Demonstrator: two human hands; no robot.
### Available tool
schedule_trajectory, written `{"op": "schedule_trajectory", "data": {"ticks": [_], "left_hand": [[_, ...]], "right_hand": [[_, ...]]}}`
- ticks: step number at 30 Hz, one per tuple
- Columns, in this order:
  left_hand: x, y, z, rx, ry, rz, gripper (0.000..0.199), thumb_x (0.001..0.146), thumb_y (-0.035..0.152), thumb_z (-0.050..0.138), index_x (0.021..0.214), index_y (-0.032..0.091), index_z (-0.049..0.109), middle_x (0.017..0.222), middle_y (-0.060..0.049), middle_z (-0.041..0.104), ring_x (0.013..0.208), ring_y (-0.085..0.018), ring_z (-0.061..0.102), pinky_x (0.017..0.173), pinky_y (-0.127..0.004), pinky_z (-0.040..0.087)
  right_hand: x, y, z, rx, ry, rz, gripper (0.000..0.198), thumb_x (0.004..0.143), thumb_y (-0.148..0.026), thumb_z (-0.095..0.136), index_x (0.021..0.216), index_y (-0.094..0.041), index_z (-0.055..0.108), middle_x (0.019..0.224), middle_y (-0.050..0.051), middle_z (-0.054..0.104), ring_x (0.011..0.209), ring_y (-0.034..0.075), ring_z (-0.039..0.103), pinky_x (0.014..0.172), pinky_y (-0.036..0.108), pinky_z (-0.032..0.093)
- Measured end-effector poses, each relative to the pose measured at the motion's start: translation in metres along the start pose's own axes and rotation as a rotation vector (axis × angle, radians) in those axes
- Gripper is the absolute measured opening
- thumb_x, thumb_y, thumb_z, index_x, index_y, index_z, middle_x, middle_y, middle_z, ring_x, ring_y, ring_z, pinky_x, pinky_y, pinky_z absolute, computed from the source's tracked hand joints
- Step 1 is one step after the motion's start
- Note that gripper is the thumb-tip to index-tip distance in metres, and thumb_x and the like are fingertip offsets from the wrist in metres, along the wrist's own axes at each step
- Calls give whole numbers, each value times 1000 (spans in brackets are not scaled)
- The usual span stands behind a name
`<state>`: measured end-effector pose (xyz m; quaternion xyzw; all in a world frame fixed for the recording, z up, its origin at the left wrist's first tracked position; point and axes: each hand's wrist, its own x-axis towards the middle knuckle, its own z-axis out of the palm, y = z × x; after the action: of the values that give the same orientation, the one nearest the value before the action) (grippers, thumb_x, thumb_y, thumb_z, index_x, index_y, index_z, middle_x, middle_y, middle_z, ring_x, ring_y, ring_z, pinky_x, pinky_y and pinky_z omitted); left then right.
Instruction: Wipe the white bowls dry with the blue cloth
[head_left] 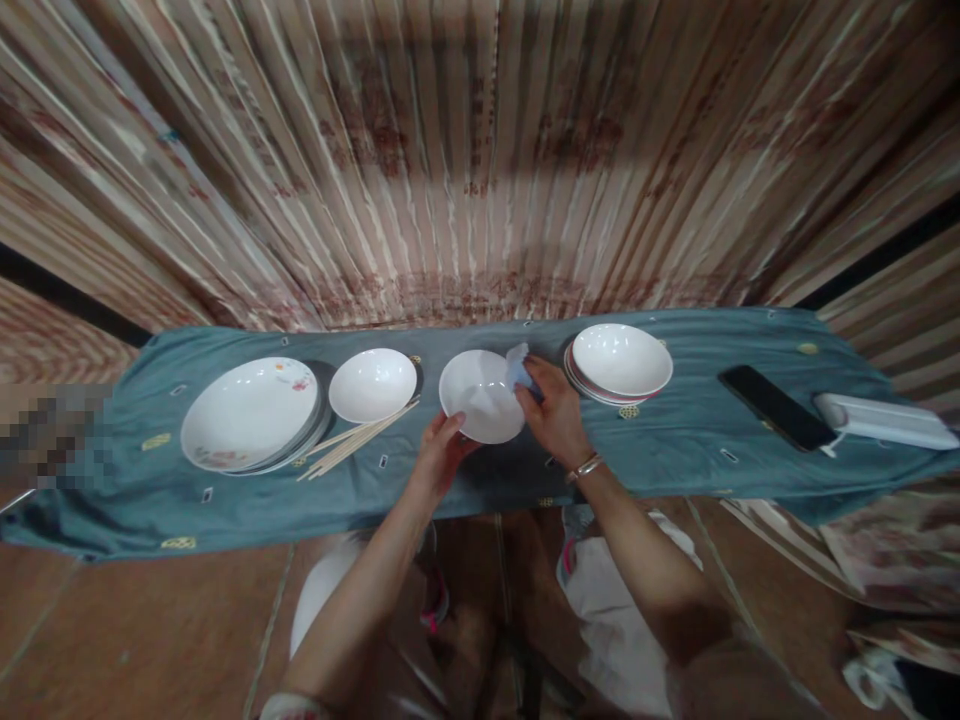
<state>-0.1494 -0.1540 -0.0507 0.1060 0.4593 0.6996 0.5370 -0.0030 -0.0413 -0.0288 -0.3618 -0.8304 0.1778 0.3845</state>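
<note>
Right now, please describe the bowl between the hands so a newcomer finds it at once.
Find the long teal tablecloth. Centrally, between a lone white bowl, left, and a bowl stack, right, is the middle bowl, also white. Only this one has the left hand on its rim and a pale blue wipe at its right.

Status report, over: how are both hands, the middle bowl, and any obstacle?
Left hand gripping bowl, near-left rim. Right hand holding cloth at bowl's right rim. Bowl open side up. Chopsticks left, apart; no obstruction seen.
</note>
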Motion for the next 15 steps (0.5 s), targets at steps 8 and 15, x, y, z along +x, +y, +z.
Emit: {"op": "schedule_trajectory", "data": {"ticks": [8, 15], "left_hand": [[7, -9, 7, 11, 13, 3, 63, 66, 23, 76, 124, 28, 54, 97, -1, 69, 81, -20, 65, 79, -44, 57], [8, -9, 7, -13, -17, -32, 56, 67, 23, 76, 121, 25, 58, 95, -1, 69, 82, -19, 65, 75, -39, 58]], "right_hand": [[-1, -10, 28, -268, -368, -2, 36, 88, -15, 48, 121, -9, 61, 133, 19, 55, 120, 28, 51, 105, 39, 41], [1, -6, 45, 84, -348, -4, 43, 90, -24, 51, 132, -13, 54, 141, 17, 52, 134, 24, 46, 113, 41, 35]]}}
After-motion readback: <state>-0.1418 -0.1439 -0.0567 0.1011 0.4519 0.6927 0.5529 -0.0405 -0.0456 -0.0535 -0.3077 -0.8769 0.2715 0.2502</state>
